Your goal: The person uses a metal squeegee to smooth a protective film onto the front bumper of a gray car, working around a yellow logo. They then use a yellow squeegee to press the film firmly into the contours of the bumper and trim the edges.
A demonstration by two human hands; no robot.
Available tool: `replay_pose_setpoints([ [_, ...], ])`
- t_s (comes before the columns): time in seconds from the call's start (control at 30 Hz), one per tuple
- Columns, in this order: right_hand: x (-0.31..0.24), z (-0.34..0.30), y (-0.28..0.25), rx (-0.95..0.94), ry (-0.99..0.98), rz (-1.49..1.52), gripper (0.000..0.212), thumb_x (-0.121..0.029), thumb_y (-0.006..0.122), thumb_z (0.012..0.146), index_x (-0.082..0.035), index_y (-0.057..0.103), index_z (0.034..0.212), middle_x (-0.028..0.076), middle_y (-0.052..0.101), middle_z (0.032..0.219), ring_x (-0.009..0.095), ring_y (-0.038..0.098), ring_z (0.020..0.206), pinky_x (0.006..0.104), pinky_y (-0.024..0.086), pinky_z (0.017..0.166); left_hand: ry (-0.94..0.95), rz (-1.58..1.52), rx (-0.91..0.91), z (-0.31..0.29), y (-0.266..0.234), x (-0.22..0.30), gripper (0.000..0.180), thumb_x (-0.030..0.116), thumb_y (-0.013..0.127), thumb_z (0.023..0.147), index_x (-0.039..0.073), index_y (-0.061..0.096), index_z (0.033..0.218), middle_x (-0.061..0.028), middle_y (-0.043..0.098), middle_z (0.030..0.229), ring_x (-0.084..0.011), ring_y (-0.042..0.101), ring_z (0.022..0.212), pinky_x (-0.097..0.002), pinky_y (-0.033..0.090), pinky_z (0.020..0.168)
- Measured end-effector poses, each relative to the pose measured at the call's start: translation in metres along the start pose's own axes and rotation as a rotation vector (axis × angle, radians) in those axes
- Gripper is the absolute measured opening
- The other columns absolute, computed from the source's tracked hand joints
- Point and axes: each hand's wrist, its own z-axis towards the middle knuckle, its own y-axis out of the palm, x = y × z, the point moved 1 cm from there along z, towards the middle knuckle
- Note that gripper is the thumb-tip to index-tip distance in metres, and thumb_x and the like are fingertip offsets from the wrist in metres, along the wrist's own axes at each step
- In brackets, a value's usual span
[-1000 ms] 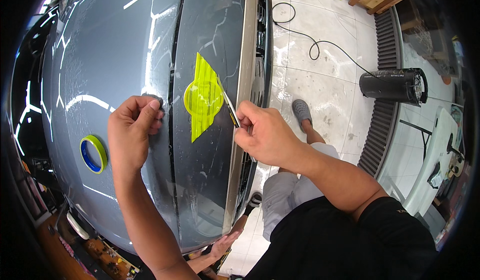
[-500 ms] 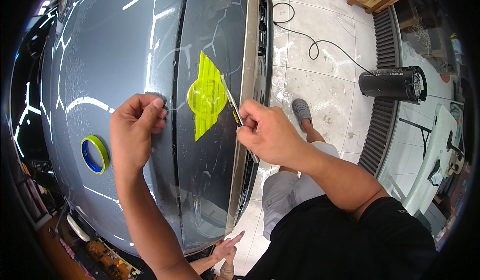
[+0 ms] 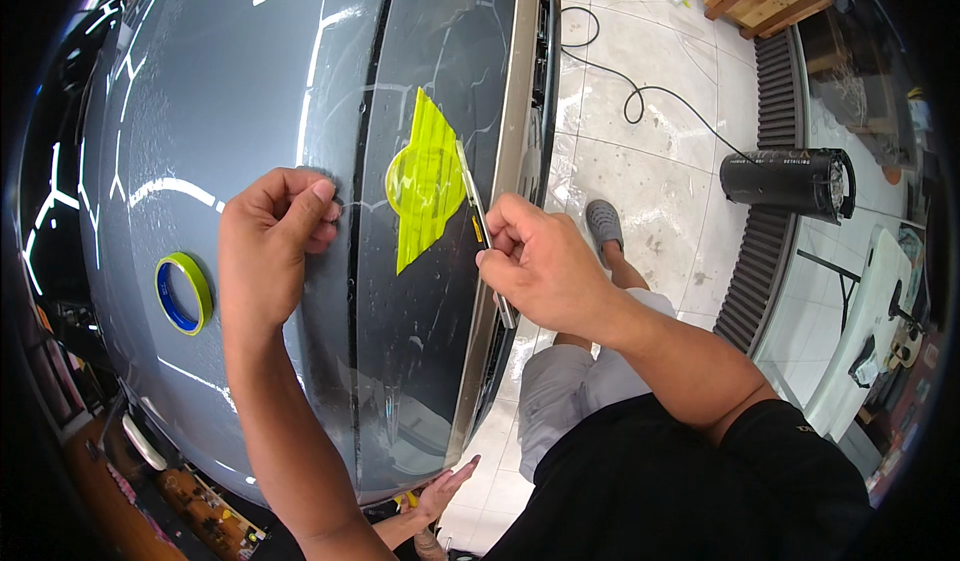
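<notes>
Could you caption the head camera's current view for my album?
Right fingers grip a slim, knife-like tool beside a yellow-green patch on a grey car panel, left fingers curled nearby.

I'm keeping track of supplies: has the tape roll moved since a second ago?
No: judged against the dark panel seam, the tape roll hasn't visibly shifted.

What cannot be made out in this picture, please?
In the head view:
Cutter knife: middle, hidden by the right hand.
Left hand: whether it pinches anything, hidden by its curled fingers.
Grey car panel: the part beneath yellow-green tape, covered by it.
Co-worker's forearm: partly hidden by the person's left forearm.
</notes>
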Motion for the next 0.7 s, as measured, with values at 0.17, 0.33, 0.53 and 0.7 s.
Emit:
replay_pose_setpoints([
  [0.17, 0.001, 0.001, 0.004, 0.010, 0.014, 0.028, 0.015, -0.005, 0.063, 0.086, 0.002, 0.051, 0.092, 0.017, 0.065, 0.068, 0.030, 0.066, 0.060, 0.0389, 0.051, 0.060, 0.004, 0.005, 0.003, 0.000, 0.001, 0.000, 0.019, 0.022, 0.070, 0.096, 0.003, 0.071, 0.097, -0.0003, 0.068, 0.080, -0.0064, 0.058, 0.068, -0.0213, 0.046, 0.066],
  [0.33, 0.001, 0.001, 0.008, 0.016, 0.018, 0.047, 0.015, -0.005, 0.063, 0.086, 0.001, 0.051, 0.091, 0.017, 0.065, 0.068, 0.030, 0.066, 0.060, 0.0387, 0.052, 0.060, -0.010, -0.003, 0.004, -0.001, 0.001, 0.002, 0.019, 0.021, 0.070, 0.096, 0.002, 0.071, 0.098, -0.0006, 0.068, 0.080, -0.0065, 0.059, 0.069, -0.0215, 0.046, 0.066],
  [0.53, 0.002, 0.000, 0.010, 0.021, 0.010, 0.041, 0.015, -0.006, 0.063, 0.086, 0.001, 0.050, 0.090, 0.017, 0.066, 0.068, 0.029, 0.067, 0.060, 0.0388, 0.052, 0.061, 0.006, 0.016, 0.001, 0.000, 0.000, 0.000, 0.020, 0.022, 0.070, 0.096, 0.002, 0.071, 0.098, -0.0011, 0.069, 0.081, -0.0069, 0.059, 0.069, -0.0218, 0.047, 0.066],
  [0.7, 0.003, -0.001, 0.011, 0.019, 0.025, 0.041, 0.015, -0.006, 0.063, 0.087, 0.001, 0.050, 0.091, 0.018, 0.066, 0.068, 0.029, 0.067, 0.060, 0.0388, 0.052, 0.061, 0.001, 0.014, -0.004, 0.001, 0.001, 0.000, 0.020, 0.022, 0.070, 0.096, 0.002, 0.071, 0.099, -0.0011, 0.069, 0.081, -0.0071, 0.059, 0.069, -0.0218, 0.047, 0.066],
])
